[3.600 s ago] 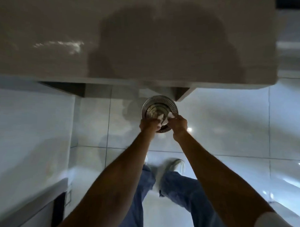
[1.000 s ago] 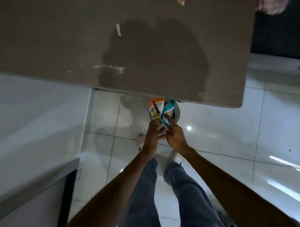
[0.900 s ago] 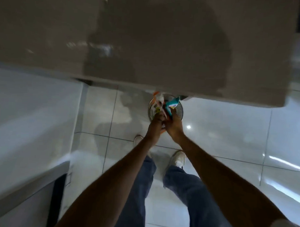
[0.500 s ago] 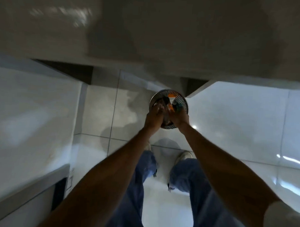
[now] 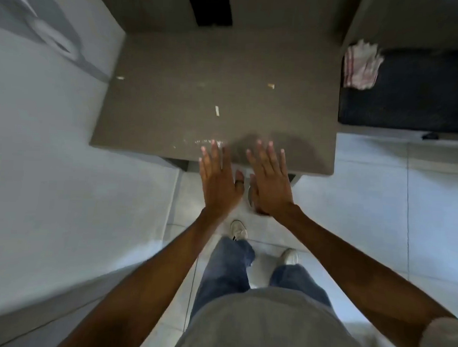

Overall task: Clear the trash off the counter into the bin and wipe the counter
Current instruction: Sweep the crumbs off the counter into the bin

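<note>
Both hands are raised flat, side by side, over the near edge of the grey-brown counter (image 5: 173, 106). My left hand (image 5: 218, 179) is open and empty, with a dark ring on the thumb. My right hand (image 5: 270, 181) is open and empty too, fingers spread. Small pale scraps lie on the counter: one (image 5: 217, 111) in the middle, one (image 5: 270, 85) further right, one (image 5: 120, 78) at the left edge. A smear of crumbs (image 5: 208, 142) sits just beyond my left fingertips. The metal bin is almost wholly hidden behind my hands; only a dark sliver (image 5: 250, 196) shows between them.
A pink-and-white striped cloth (image 5: 361, 65) lies on the corner of a black surface (image 5: 417, 89) to the right of the counter. A white appliance (image 5: 42, 141) stands at the left. The tiled floor (image 5: 364, 204) and my shoes are below.
The wrappers that both hands pushed into the bin are gone from my hands. Both hands have come up from the bin and opened flat. The view has lifted to the counter top.
</note>
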Available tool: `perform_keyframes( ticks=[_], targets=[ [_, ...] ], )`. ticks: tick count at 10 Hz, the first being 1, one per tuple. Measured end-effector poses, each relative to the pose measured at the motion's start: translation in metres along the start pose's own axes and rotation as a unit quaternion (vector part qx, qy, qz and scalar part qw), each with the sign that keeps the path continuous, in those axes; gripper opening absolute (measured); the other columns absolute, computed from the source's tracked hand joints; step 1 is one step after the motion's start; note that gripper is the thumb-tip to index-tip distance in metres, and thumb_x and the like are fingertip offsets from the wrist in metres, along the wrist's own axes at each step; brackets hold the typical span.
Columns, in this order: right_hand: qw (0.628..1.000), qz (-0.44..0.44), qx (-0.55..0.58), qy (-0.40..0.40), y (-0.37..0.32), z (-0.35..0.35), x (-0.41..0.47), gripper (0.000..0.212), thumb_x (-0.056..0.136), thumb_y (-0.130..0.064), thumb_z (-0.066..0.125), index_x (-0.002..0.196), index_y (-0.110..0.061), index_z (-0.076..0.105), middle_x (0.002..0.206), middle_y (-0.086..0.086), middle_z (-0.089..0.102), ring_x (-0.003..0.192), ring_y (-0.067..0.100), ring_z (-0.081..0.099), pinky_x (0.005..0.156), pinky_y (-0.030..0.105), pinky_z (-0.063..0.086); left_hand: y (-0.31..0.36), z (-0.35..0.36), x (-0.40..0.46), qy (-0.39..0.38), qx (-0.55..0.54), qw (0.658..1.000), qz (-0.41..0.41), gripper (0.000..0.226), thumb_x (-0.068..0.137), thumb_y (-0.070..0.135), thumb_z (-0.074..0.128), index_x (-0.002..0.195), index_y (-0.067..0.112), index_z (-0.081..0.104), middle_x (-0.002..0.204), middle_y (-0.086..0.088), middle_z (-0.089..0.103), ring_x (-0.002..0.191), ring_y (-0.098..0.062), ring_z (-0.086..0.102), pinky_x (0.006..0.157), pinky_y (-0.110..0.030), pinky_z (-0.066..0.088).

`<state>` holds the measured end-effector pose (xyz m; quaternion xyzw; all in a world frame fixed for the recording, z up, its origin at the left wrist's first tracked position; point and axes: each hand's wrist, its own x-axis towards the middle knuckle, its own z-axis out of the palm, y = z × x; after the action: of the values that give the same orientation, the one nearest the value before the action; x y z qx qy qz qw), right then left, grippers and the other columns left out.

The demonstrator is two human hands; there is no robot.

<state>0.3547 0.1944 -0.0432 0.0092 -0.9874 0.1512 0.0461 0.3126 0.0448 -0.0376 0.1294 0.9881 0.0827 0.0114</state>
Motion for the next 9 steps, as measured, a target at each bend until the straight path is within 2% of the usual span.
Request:
perform_keyframes(
  ticks=[1,2,3,4,5,6,7,8,9],
  targets=[
    [0.998,0.047,0.028,0.011,0.006,-0.018,0.077,0.066,0.095,-0.017,0.049,0.159,-0.009,0.032,0.169,0.021,0.016,0.157,0.041,0.012,0.127,0.057,0.018,0.001,-0.022,0.069,-0.003,0.008,0.999,-0.034,0.07,0.108,0.049,0.023,0.167,0.01,0.022,0.174,-0.022,0.019,0.161,-0.046,0.016,0.129,-0.054,0.023],
    [0.994,0.1,0.034,-0.023,0.025,-0.026,0.154,0.065,0.095,-0.002,0.051,0.157,-0.003,0.033,0.171,0.02,0.01,0.158,0.041,0.005,0.127,0.051,0.022,-0.009,-0.024,0.128,-0.028,-0.023,0.999,-0.008,0.063,0.109,0.023,0.038,0.168,0.017,0.018,0.175,-0.023,0.012,0.163,-0.043,0.012,0.129,-0.05,0.03],
    [0.986,0.148,0.01,-0.07,0.043,-0.028,0.212,0.062,0.096,0.009,0.043,0.156,0.0,0.031,0.171,0.02,0.005,0.159,0.04,0.001,0.126,0.046,0.025,-0.018,-0.015,0.168,-0.087,-0.028,0.996,0.023,0.063,0.109,0.011,0.04,0.168,0.019,0.019,0.175,-0.023,0.009,0.164,-0.039,0.01,0.131,-0.043,0.023],
    [0.977,0.184,-0.006,-0.112,0.051,-0.028,0.245,0.047,0.103,-0.001,0.04,0.149,0.001,0.043,0.163,0.026,0.03,0.152,0.038,0.03,0.122,0.042,0.032,-0.03,-0.009,0.196,-0.141,-0.008,0.99,0.019,0.044,0.106,0.005,0.043,0.148,0.011,0.054,0.157,-0.019,0.049,0.149,-0.032,0.047,0.123,-0.038,0.04],
    [0.969,0.222,-0.008,-0.112,0.057,-0.034,0.259,0.033,0.1,0.0,0.047,0.124,0.007,0.067,0.129,0.028,0.066,0.12,0.04,0.064,0.104,0.043,0.051,-0.039,-0.014,0.213,-0.136,0.008,0.991,0.005,0.034,0.104,0.004,0.045,0.124,0.008,0.072,0.127,-0.015,0.075,0.121,-0.029,0.071,0.106,-0.039,0.056],
    [0.97,0.21,-0.008,-0.12,0.06,-0.038,0.269,0.026,0.09,-0.002,0.061,0.112,0.004,0.075,0.118,0.026,0.072,0.11,0.04,0.069,0.097,0.041,0.053,-0.041,-0.021,0.228,-0.147,0.002,0.989,-0.017,0.034,0.106,0.006,0.042,0.128,0.009,0.069,0.129,-0.014,0.073,0.124,-0.031,0.068,0.105,-0.039,0.052],
    [0.974,0.186,0.041,-0.119,0.059,-0.032,0.268,0.022,0.08,-0.002,0.071,0.101,0.002,0.077,0.111,0.024,0.073,0.104,0.038,0.069,0.091,0.035,0.052,-0.047,-0.038,0.234,-0.11,-0.03,0.993,0.002,0.039,0.101,0.009,0.049,0.137,0.011,0.061,0.137,-0.014,0.067,0.129,-0.031,0.064,0.11,-0.04,0.048],
    [0.98,0.142,0.105,-0.089,0.037,-0.019,0.26,0.026,0.078,0.006,0.071,0.103,0.0,0.074,0.11,0.022,0.065,0.1,0.038,0.064,0.081,0.028,0.045,-0.105,-0.06,0.257,-0.038,-0.026,0.999,-0.024,0.052,0.098,0.005,0.049,0.149,0.007,0.05,0.15,-0.018,0.053,0.14,-0.033,0.051,0.119,-0.037,0.035],
    [0.985,0.055,0.126,-0.104,0.001,-0.008,0.26,0.03,0.082,0.007,0.067,0.107,-0.009,0.074,0.111,0.012,0.062,0.098,0.027,0.061,0.083,0.022,0.046,-0.181,-0.082,0.294,-0.075,-0.011,0.989,-0.129,0.045,0.107,0.001,0.039,0.152,-0.001,0.046,0.156,-0.024,0.048,0.147,-0.035,0.046,0.126,-0.036,0.028]
  ],
)
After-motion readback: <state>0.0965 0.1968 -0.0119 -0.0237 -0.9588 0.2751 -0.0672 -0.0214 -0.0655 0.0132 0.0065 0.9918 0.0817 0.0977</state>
